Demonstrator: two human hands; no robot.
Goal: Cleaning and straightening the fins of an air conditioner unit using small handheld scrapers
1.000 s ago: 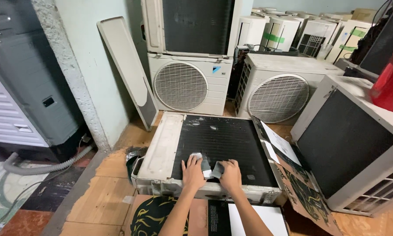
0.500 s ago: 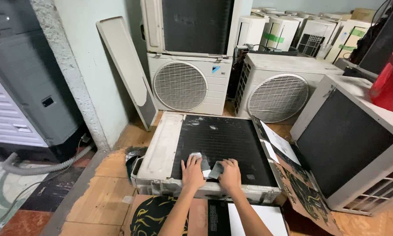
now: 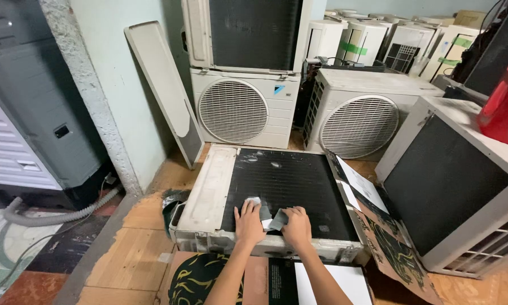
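To your far left a grey hose (image 3: 51, 214) lies on the floor, and a pale panel (image 3: 162, 90) leans on the wall. Your left hand (image 3: 248, 221) lies flat, fingers spread, on the black coil face of the air-conditioner unit (image 3: 209, 197) lying before you, its fingertips touching a grey tape strip (image 3: 263, 213). Your right hand (image 3: 297, 225), fingers loosely spread, presses a second grey strip (image 3: 279, 219) just beside it; neither hand grips anything. Printed cardboard (image 3: 389, 243) lies to the right
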